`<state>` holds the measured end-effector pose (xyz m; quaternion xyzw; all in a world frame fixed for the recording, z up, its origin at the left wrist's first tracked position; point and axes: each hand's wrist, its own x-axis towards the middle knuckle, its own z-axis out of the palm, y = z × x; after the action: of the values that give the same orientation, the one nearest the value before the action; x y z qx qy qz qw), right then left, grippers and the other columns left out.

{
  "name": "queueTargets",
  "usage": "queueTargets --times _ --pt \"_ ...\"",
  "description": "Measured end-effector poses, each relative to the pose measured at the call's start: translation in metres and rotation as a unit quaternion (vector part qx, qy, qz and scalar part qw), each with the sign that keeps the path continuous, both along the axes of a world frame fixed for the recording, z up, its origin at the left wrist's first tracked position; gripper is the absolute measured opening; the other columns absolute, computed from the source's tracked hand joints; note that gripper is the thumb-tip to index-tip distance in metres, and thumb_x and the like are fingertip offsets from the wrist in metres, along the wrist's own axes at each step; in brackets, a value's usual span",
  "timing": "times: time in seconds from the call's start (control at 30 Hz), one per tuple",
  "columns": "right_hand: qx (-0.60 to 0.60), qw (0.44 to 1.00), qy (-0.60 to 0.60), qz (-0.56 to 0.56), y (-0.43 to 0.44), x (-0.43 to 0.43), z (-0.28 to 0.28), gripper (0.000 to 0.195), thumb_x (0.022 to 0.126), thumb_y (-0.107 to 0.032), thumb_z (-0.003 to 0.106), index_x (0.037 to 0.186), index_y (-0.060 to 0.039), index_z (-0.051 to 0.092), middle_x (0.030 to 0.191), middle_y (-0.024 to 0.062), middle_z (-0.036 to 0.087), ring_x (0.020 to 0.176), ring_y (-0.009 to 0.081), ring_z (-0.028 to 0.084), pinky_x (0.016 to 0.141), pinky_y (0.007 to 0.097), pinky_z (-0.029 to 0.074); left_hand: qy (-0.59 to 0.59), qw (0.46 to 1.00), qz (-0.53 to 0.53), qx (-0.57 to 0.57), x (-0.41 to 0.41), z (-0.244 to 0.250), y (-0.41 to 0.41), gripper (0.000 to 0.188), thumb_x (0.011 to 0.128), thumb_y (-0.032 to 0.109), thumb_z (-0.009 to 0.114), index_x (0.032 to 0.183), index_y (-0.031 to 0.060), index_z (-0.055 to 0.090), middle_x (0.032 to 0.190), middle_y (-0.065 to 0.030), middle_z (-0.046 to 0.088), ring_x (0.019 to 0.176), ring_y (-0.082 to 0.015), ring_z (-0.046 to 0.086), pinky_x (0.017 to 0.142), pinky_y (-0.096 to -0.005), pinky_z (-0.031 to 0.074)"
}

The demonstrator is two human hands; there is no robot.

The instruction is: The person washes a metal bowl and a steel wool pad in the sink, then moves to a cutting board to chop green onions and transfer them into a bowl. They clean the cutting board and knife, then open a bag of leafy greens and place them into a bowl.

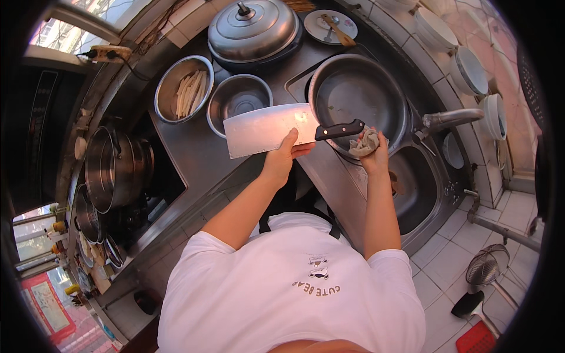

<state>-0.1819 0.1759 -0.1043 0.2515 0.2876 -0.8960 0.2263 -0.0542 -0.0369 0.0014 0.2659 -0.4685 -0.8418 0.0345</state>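
Note:
My left hand [284,154] grips a wide cleaver [265,130] by its steel blade, thumb on the upper face. Drops of water dot the blade, and its black riveted handle [340,129] points right. A crumpled beige cloth [365,143] is held in my right hand [376,154], just below the handle. Beyond the cloth stands a large round metal basin [359,95] over the sink. Left of it, partly behind the blade, is a smaller steel bowl [240,95]. Another steel bowl [161,95] holds pale cut strips [191,93].
A lidded electric pan [254,31] stands at the back, beside a plate [311,26] with a spoon and wooden spatula. The faucet [454,117] reaches over the sink [419,198] at right. Pots [103,170] stand on the stove at left. Bowls [470,70] line the right wall.

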Motion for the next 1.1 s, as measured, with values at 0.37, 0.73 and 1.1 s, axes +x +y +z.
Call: queueTargets --times 0.37,0.73,1.1 --pt "0.023 0.934 0.164 0.317 -0.138 0.055 0.070 0.033 0.090 -0.039 0.048 0.109 -0.0124 0.051 0.095 0.0035 0.058 0.082 0.0171 0.056 0.070 0.0355 0.047 0.033 0.983 0.169 0.059 0.090 -0.007 -0.077 0.034 0.088 0.030 0.054 0.107 0.0022 0.053 0.097 -0.0109 0.061 0.084 -0.0194 0.062 0.077 -0.0304 0.050" --pt "0.032 0.925 0.157 0.345 -0.304 0.135 0.088 0.031 0.090 -0.035 0.049 0.107 -0.0100 0.053 0.093 0.0052 0.057 0.081 0.0170 0.055 0.066 0.0345 0.048 0.036 0.968 0.250 0.006 0.193 0.000 -0.185 0.029 0.086 0.023 0.058 0.103 -0.0004 0.055 0.097 -0.0113 0.060 0.086 -0.0210 0.062 0.076 -0.0301 0.050" --pt "0.089 0.947 0.280 0.129 -0.295 0.084 0.109 0.022 0.091 -0.023 0.046 0.107 -0.0082 0.050 0.098 0.0045 0.055 0.079 0.0133 0.052 0.067 0.0313 0.047 0.018 0.965 0.248 -0.084 0.179 -0.004 -0.204 0.032 0.087 0.023 0.055 0.109 -0.0008 0.053 0.103 -0.0103 0.059 0.090 -0.0201 0.061 0.079 -0.0303 0.048"
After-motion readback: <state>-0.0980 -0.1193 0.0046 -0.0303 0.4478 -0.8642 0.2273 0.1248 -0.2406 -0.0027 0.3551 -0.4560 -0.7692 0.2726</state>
